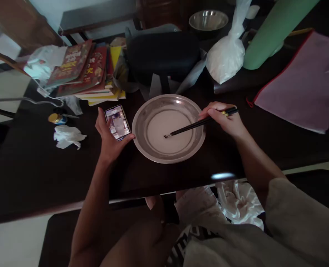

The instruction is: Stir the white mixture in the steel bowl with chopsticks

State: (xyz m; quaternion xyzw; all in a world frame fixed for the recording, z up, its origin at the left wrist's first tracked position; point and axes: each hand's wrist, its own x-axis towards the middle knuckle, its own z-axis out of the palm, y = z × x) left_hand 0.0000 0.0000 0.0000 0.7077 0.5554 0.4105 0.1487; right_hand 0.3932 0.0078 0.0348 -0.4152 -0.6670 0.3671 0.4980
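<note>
Here, a phone [117,122] is clasped by the left hand [110,139] at the steel plate's [142,142] nine o'clock | chopsticks [200,123] are pinched by the right hand [227,118] at three o'clock, tips in pale liquid [167,133].

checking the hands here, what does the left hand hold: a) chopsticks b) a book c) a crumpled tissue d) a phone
d: the left hand grips a lit phone beside the metal bowl, while the right hand holds the chopsticks.
</note>
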